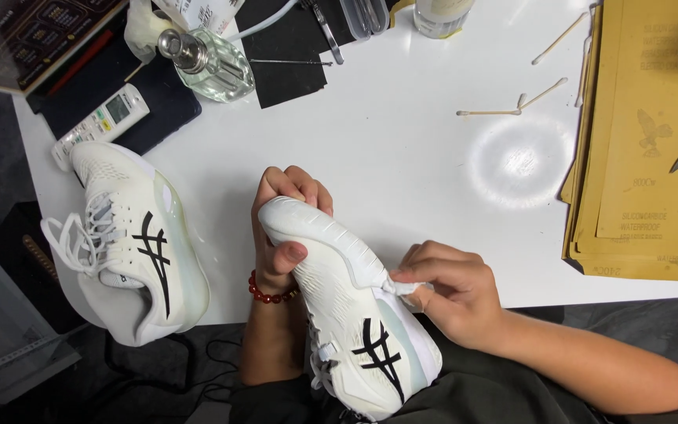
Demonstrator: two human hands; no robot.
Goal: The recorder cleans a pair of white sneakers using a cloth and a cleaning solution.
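step: wiping midsole | left hand [280,235] clenched round toe of white sneaker [347,314], held at table edge | right hand [449,290] pinches small wipe [403,287] on sidewall | I'd use short firm strokes, shoe braced

Shoe-care workbench: sandpaper sheets [653,141], swabs [504,108]

White laced sneaker with black stripes [131,243] at table edge; clear glass bottle [212,64]; white remote control [100,123]; stacked yellow sandpaper sheets [645,149]; wooden cotton swabs [512,106].
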